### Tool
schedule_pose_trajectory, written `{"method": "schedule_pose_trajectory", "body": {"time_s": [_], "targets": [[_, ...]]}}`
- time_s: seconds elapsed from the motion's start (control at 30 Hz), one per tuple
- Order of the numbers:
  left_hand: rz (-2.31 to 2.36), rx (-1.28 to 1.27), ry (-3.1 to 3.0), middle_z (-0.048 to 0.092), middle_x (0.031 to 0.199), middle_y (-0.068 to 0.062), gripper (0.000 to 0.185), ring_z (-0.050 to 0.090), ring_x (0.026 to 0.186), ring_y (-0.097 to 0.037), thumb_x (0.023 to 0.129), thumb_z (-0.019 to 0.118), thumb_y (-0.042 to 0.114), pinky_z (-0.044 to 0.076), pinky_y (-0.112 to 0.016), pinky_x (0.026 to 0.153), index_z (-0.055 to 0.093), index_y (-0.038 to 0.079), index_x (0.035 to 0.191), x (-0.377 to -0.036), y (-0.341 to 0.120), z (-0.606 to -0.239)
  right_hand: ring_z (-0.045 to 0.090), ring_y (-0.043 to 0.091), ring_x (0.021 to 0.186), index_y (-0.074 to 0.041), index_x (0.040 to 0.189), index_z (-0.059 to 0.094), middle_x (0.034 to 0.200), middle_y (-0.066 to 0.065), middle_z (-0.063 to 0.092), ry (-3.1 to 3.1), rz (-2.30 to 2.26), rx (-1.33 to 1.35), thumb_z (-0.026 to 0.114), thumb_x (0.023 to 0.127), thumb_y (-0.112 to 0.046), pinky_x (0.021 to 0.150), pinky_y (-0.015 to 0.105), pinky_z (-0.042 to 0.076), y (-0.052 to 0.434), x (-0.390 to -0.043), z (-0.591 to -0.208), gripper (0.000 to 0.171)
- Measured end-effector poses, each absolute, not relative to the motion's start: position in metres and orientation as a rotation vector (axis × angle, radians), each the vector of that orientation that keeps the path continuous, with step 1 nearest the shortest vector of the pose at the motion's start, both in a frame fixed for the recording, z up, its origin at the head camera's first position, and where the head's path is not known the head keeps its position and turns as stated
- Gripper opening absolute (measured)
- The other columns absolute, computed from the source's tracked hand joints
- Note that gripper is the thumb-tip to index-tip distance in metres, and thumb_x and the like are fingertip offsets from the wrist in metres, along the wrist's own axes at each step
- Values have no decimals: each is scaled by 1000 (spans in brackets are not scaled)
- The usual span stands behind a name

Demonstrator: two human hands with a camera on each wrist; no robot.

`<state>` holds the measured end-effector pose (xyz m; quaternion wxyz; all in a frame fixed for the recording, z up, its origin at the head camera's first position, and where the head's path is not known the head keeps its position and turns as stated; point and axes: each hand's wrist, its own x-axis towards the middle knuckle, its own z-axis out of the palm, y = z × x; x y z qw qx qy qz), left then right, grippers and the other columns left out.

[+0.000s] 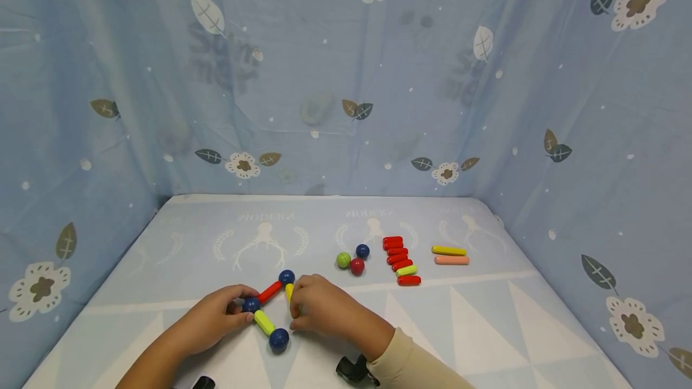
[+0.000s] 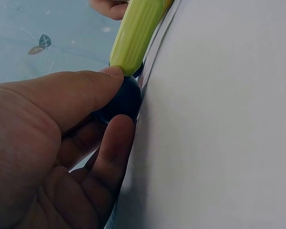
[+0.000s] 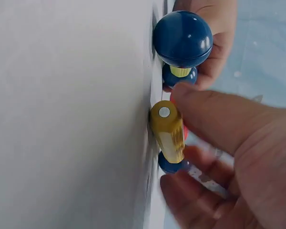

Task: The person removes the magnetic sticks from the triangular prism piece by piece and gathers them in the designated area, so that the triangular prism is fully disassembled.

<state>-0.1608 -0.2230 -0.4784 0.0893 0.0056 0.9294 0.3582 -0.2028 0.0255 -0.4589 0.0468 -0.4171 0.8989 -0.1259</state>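
Note:
On the pale blue table cloth (image 1: pixel 465 317) lies a small chain: a blue ball (image 1: pixel 286 277), a red stick (image 1: pixel 269 292), a second blue ball (image 1: pixel 251 304), a lime stick (image 1: pixel 264 322) and a third blue ball (image 1: pixel 279 338). My left hand (image 1: pixel 238 308) pinches the middle blue ball (image 2: pixel 121 98) between thumb and finger, just under the lime stick (image 2: pixel 136 33). My right hand (image 1: pixel 296 308) pinches a yellow stick (image 1: pixel 289 292) that hangs from the top ball. In the right wrist view the yellow stick (image 3: pixel 168 131) lies under my thumb, below the near blue ball (image 3: pixel 182 38).
Loose green (image 1: pixel 343 260), blue (image 1: pixel 363 251) and red (image 1: pixel 357 266) balls lie right of the hands. Beyond them is a row of red sticks (image 1: pixel 397 254) with one lime stick (image 1: pixel 406 270), then a yellow stick (image 1: pixel 449 251) and a pink stick (image 1: pixel 451 260). Flowered cloth walls close three sides.

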Motion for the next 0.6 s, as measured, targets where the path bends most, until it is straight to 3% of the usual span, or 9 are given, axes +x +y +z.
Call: {"method": "schedule_pose_trajectory", "body": {"time_s": [0.13, 0.33, 0.43, 0.6], "targets": [[1062, 1, 2761, 54, 83, 0, 41, 49, 75, -16, 77, 77, 39, 39, -31, 63, 62, 33, 115, -161, -222, -478, 48, 5, 77, -29, 84, 59, 87, -11, 50, 2727, -497, -906, 82, 75, -36, 66, 20, 44, 25, -204, -460, 25], [1054, -4, 2755, 55, 84, 1, 42, 49, 76, -16, 77, 77, 39, 39, -32, 65, 62, 32, 116, -161, -223, -480, 52, 8, 78, -26, 112, 56, 90, -11, 54, 2685, -627, -602, 81, 75, -24, 70, 24, 48, 26, -207, -462, 45], [1054, 3, 2754, 55, 84, 1, 42, 49, 76, -16, 77, 77, 39, 39, -32, 65, 61, 32, 115, -160, -225, -481, 53, 10, 79, -26, 113, 57, 92, -10, 56, 2659, -773, -521, 78, 77, -20, 71, 28, 50, 30, -210, -461, 42], [1057, 37, 2757, 56, 84, 2, 42, 50, 76, -16, 77, 77, 40, 39, -33, 65, 61, 33, 115, -163, -225, -480, 54, 13, 83, -26, 101, 65, 94, -9, 60, 2646, -1169, -426, 71, 85, -18, 73, 30, 50, 41, -219, -460, 19]]}}
